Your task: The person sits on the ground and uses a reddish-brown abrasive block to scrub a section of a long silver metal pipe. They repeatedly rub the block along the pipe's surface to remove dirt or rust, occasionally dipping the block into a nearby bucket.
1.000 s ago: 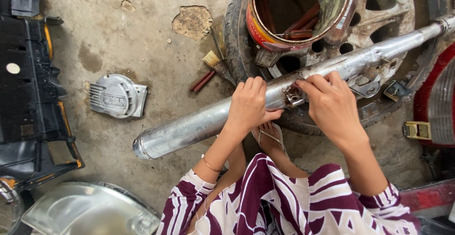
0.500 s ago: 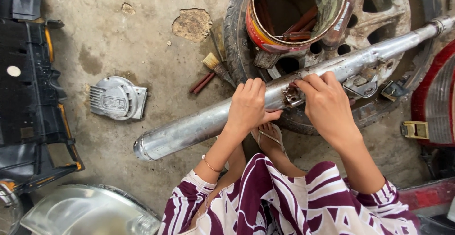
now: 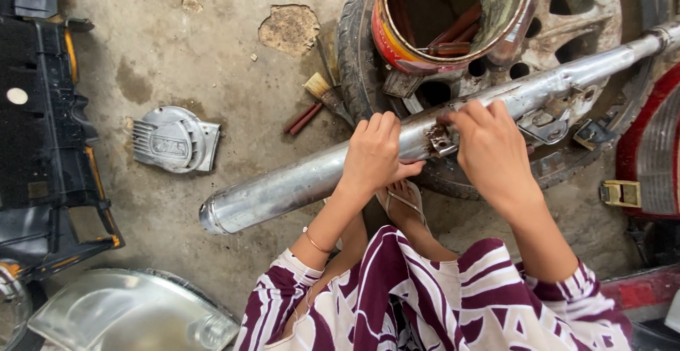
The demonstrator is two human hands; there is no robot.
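Observation:
A long, worn silver exhaust pipe [image 3: 283, 188] lies slanted across a tyre and wheel [image 3: 567, 32], its closed end low at the left. My left hand [image 3: 373, 156] is wrapped over the pipe's middle. My right hand [image 3: 492, 149] rests on the pipe just to the right, fingertips at a rusty bracket [image 3: 438, 140] welded to it. Both arms wear maroon and white patterned sleeves. My sandalled foot [image 3: 404, 202] shows under the pipe.
A rusty tin can [image 3: 453, 11] holding red sticks stands on the wheel. A paintbrush [image 3: 327, 94] and red sticks [image 3: 303, 119] lie on the concrete. A grey engine cover [image 3: 173, 140] sits left, black bodywork [image 3: 42, 145] far left, a headlight lens [image 3: 120, 315] at bottom left.
Both hands stay on the pipe; the view has shifted slightly, and my right fingers have crept a little toward the bracket.

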